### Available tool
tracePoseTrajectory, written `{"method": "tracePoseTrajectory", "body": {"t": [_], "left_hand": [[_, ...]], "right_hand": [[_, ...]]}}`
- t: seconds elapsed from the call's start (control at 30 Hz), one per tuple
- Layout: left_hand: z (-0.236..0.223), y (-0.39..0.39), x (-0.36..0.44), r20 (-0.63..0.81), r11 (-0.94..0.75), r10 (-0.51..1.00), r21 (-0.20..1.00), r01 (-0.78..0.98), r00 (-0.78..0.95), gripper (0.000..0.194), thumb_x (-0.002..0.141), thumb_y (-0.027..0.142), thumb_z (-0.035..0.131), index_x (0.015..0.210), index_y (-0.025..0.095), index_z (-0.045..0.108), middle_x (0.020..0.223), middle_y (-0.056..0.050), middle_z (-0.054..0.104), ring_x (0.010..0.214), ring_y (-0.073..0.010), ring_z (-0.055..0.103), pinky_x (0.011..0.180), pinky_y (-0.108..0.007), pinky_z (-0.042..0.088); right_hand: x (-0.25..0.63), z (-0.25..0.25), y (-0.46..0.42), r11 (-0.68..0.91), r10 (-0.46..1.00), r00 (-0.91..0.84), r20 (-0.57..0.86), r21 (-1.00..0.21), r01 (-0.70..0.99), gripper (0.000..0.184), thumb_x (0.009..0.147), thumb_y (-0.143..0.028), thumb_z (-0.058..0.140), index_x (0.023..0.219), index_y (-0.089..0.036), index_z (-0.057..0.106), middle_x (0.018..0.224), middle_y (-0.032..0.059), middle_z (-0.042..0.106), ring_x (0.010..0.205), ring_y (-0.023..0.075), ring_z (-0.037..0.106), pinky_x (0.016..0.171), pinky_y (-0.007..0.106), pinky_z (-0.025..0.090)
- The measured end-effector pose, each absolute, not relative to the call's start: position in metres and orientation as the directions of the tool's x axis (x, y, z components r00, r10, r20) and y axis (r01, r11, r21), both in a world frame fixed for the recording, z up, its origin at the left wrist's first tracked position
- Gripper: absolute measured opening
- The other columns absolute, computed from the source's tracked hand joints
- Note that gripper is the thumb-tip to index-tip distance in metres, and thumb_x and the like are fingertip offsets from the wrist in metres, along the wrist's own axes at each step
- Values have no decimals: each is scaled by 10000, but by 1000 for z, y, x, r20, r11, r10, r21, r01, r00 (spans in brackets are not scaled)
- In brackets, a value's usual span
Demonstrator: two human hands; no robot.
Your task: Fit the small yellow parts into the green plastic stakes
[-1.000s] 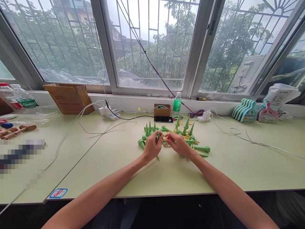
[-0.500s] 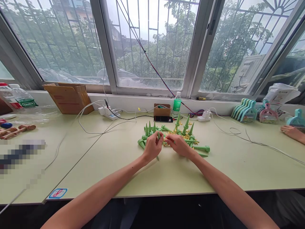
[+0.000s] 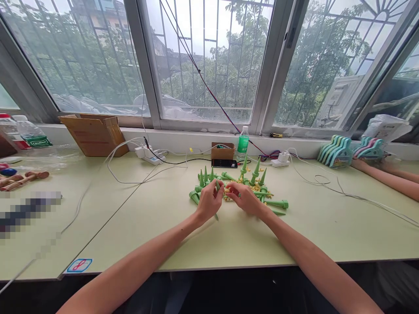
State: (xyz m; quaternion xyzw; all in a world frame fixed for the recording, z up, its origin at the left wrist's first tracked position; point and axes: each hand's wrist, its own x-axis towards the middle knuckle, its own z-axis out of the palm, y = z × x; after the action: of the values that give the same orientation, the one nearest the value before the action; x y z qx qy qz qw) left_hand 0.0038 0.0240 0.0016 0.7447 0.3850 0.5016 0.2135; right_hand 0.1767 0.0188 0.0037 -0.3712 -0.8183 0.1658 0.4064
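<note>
My left hand is closed around a slim green plastic spike, whose pointed end sticks out below the fingers. Close beside it, my right hand has its fingertips pinched together near the spike's upper end; what they hold, if anything, is too small to make out. Around and behind both hands lie several green cone-shaped spikes, some upright, others on their sides. Among them is a heap of small yellow pieces, partly hidden by my right hand.
Behind the spikes are a black phone, a small cardboard box and a water bottle. White cables cross the table. At right, another person's hand touches teal plastic pieces.
My right hand has shifted slightly left, towards the spike in my left hand. At the right, the other person's arms have reached further in, and a teal piece now stands before the pink one.
</note>
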Motion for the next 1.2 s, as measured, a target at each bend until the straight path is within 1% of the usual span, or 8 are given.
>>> {"method": "tracePoseTrajectory", "body": {"t": [0.2,0.47,0.53,0.63,0.73,0.83,1.0,1.2], "left_hand": [[1,24,4,585,-617,784,701,358,206,137,891,316,472,865,192,525,604,43,459,458,-72,379,463,-199,323],[-1,24,3,576,-613,788,698,370,218,149,895,325,464,858,194,526,619,33,487,479,-82,424,460,-202,332],[-1,24,3,581,-615,786,697,370,213,150,894,325,467,858,193,528,618,31,494,478,-84,434,461,-203,336],[0,25,3,589,-617,784,698,364,198,148,892,326,472,863,194,531,634,25,509,492,-90,461,471,-207,349],[0,25,4,586,-612,787,703,362,193,150,893,329,473,858,195,531,665,14,535,506,-95,478,476,-210,353],[0,25,4,581,-611,789,705,360,201,149,892,330,474,856,196,529,651,18,531,486,-89,453,470,-210,343],[0,24,3,583,-618,785,706,347,211,154,891,331,470,847,195,526,627,28,508,472,-84,432,463,-207,331],[-1,24,3,582,-619,783,697,361,220,152,891,324,468,850,190,527,667,18,537,481,-79,434,458,-202,334]], "right_hand": [[176,3,20,679,733,-398,552,-565,469,157,928,-299,480,883,-177,568,693,7,567,600,128,477,592,242,395],[176,1,21,653,756,-396,521,-556,515,310,953,-332,437,692,-180,508,605,-13,532,548,109,430,551,230,359],[176,1,21,648,759,-390,521,-549,528,297,952,-335,443,715,-177,528,610,-13,540,547,109,434,551,231,357],[176,3,20,650,758,-386,526,-557,517,179,928,-337,501,895,-179,578,652,-10,574,564,119,473,574,238,381],[176,3,19,661,750,-387,537,-578,479,173,910,-322,533,1012,-186,568,716,9,602,622,138,532,611,251,416],[176,2,20,675,736,-388,554,-568,470,155,921,-316,505,970,-189,579,747,25,602,647,147,537,621,260,425],[176,0,21,681,731,-392,559,-556,477,168,927,-309,481,899,-183,587,713,17,576,604,137,499,592,256,412],[176,1,21,665,746,-396,535,-564,490,197,935,-310,470,816,-183,562,659,-1,555,580,124,472,577,239,387]]}}
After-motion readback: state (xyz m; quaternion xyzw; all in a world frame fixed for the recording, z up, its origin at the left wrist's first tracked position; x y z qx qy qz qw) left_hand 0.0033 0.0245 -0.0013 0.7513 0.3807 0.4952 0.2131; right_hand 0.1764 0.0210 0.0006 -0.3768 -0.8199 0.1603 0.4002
